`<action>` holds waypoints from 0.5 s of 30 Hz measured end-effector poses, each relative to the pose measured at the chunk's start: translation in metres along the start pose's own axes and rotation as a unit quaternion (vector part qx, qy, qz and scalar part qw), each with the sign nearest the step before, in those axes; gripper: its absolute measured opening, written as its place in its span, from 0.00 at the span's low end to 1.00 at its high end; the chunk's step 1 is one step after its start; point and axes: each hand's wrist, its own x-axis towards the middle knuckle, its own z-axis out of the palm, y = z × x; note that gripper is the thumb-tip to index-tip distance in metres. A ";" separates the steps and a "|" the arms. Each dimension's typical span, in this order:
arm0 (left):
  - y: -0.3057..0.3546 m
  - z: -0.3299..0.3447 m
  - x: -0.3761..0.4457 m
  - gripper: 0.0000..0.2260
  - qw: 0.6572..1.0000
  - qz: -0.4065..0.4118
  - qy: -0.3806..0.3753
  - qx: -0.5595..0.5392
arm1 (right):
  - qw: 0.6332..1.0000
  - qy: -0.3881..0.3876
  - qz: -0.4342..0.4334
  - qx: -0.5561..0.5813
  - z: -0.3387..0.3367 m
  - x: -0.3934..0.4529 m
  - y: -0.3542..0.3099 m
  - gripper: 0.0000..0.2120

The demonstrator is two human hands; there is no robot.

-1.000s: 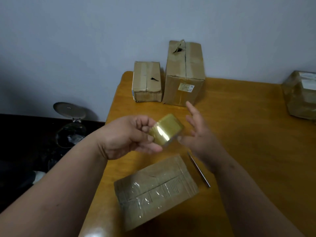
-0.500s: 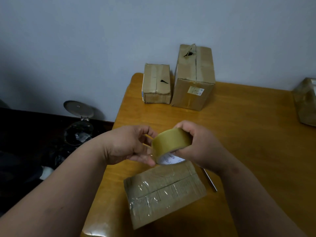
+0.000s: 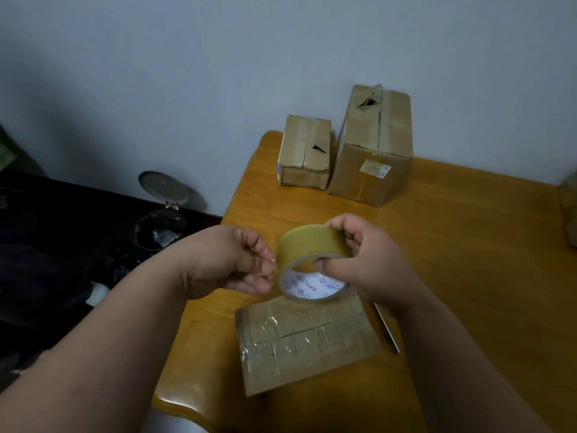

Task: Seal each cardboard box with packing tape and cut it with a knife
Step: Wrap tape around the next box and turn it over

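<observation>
A roll of brown packing tape (image 3: 307,246) is held above the table. My right hand (image 3: 365,260) grips it, thumb inside the core and fingers over the top. My left hand (image 3: 231,260) pinches at the roll's left edge, where the tape end seems to be. Below the roll lies a flat cardboard box (image 3: 306,342) with clear tape on its seam. A thin metal knife (image 3: 388,332) lies on the table just right of that box, partly hidden by my right wrist.
Two more cardboard boxes stand at the far edge of the wooden table (image 3: 468,260): a small one (image 3: 304,151) and a taller one (image 3: 373,145). Another box (image 3: 569,214) shows at the right edge. An open pedal bin (image 3: 159,223) stands on the floor to the left.
The roll was in my left hand alone; my right hand has taken hold of it and turned its core toward me. My left fingers now pinch at its edge.
</observation>
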 end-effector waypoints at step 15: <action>-0.014 0.011 -0.017 0.13 0.999 0.034 0.010 -0.025 | 0.976 -0.121 0.009 0.181 -0.018 -0.026 -0.001 0.16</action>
